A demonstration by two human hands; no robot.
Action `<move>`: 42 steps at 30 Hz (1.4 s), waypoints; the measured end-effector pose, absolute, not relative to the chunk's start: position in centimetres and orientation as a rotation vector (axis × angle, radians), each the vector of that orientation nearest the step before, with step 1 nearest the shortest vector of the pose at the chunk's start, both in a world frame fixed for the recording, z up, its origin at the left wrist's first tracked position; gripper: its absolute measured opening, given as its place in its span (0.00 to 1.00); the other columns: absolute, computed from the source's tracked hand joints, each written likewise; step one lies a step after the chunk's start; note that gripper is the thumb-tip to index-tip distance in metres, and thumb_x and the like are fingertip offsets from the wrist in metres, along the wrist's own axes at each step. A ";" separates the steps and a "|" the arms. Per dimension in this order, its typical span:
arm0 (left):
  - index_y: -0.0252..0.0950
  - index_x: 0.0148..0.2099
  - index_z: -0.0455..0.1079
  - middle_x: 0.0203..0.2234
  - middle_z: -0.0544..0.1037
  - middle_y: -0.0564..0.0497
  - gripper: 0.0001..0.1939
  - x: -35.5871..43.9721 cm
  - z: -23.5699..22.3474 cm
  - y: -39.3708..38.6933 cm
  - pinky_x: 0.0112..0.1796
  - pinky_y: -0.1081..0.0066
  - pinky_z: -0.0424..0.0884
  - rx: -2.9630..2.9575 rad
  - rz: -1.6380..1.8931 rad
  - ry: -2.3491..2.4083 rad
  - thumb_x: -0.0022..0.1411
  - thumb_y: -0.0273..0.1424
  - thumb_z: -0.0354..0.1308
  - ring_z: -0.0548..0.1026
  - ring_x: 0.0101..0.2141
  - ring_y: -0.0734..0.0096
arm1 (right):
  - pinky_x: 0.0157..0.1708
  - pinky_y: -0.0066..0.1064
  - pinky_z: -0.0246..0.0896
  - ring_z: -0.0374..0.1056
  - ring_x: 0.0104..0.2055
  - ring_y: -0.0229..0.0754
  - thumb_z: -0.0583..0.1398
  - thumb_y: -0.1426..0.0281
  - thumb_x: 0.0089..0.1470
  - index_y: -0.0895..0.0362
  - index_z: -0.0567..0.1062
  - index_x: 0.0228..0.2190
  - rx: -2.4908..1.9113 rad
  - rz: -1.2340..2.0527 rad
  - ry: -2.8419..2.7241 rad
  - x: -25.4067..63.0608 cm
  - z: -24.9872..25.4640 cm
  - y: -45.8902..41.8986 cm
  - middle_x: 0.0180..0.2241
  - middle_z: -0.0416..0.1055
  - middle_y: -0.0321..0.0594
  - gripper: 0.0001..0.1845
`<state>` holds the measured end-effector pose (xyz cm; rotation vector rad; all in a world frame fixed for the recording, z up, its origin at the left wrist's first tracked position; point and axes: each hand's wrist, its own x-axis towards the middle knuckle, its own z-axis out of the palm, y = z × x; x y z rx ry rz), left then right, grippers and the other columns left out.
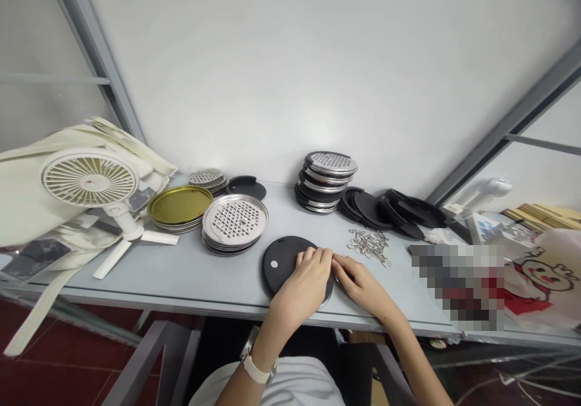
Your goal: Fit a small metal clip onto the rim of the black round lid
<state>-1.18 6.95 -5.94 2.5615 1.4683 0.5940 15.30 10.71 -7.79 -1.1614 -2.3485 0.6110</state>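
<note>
A black round disc [281,250] with a white dot lies on the table near its front edge. My left hand [307,276] rests across the disc's right side, fingers bent and pressed together on it. At the disc's right edge, my right hand [363,285] has its fingers curled in, the tips meeting those of my left hand. What lies under the right fingertips is hidden. Close by on the left stands a stack of round metal grater plates [235,219]. A small heap of metal ring-like pieces [370,245] lies beyond my right hand.
Gold-coloured round lids [180,204] and smaller grater plates [207,177] stand at the left, beside a white fan [91,179]. Toward the wall rises a stack of black-rimmed graters [324,182], with loose black discs [372,209] right of it. A printed bag [544,285] sits far right.
</note>
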 end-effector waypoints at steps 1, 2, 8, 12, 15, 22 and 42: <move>0.35 0.46 0.59 0.41 0.66 0.46 0.12 -1.1 -6.0 7.0 0.45 0.63 0.62 2.562 0.587 1.474 0.68 0.24 0.36 0.64 0.43 0.63 | 0.35 0.32 0.57 0.64 0.31 0.42 0.45 0.67 0.64 0.55 0.66 0.30 -1.154 0.623 -2.343 15.3 -7.7 10.7 0.27 0.68 0.36 0.15; 0.35 0.46 0.59 0.41 0.66 0.46 0.11 -1.1 -6.0 7.0 0.45 0.63 0.62 2.560 0.581 1.474 0.68 0.25 0.36 0.64 0.42 0.63 | 0.36 0.32 0.57 0.64 0.31 0.42 0.45 0.67 0.64 0.55 0.67 0.30 -1.147 0.636 -2.336 15.3 -7.7 10.7 0.27 0.69 0.37 0.15; 0.36 0.44 0.59 0.40 0.66 0.48 0.10 -1.2 -5.9 7.2 0.45 0.63 0.63 2.533 0.583 1.474 0.67 0.24 0.38 0.64 0.42 0.64 | 0.36 0.32 0.57 0.65 0.32 0.42 0.46 0.66 0.64 0.55 0.68 0.29 -1.129 0.661 -2.319 15.4 -7.6 10.7 0.28 0.70 0.37 0.15; 0.36 0.44 0.59 0.41 0.66 0.47 0.09 -1.3 -5.9 7.2 0.45 0.63 0.62 2.516 0.583 1.461 0.67 0.23 0.38 0.63 0.43 0.64 | 0.36 0.32 0.56 0.64 0.30 0.41 0.46 0.67 0.64 0.56 0.67 0.29 -1.127 0.649 -2.338 15.4 -7.7 10.8 0.26 0.68 0.36 0.16; 0.36 0.44 0.58 0.41 0.66 0.47 0.09 -1.3 -5.8 7.1 0.45 0.62 0.62 2.505 0.595 1.446 0.67 0.23 0.38 0.63 0.44 0.64 | 0.34 0.32 0.56 0.63 0.30 0.41 0.46 0.67 0.64 0.55 0.65 0.28 -1.141 0.629 -2.354 15.4 -7.9 10.7 0.26 0.67 0.36 0.15; 0.35 0.43 0.58 0.41 0.67 0.47 0.09 -1.4 -5.8 7.1 0.45 0.63 0.63 2.524 0.604 1.453 0.67 0.24 0.38 0.63 0.43 0.63 | 0.33 0.32 0.55 0.61 0.29 0.41 0.46 0.68 0.63 0.55 0.61 0.26 -1.147 0.598 -2.371 15.6 -8.0 10.7 0.24 0.63 0.34 0.14; 0.34 0.44 0.60 0.41 0.67 0.46 0.10 -1.5 -5.7 7.2 0.45 0.64 0.63 2.491 0.643 1.440 0.67 0.25 0.39 0.63 0.43 0.64 | 0.31 0.30 0.54 0.60 0.28 0.40 0.47 0.70 0.62 0.54 0.58 0.23 -1.163 0.565 -2.365 15.6 -8.2 10.7 0.22 0.60 0.32 0.14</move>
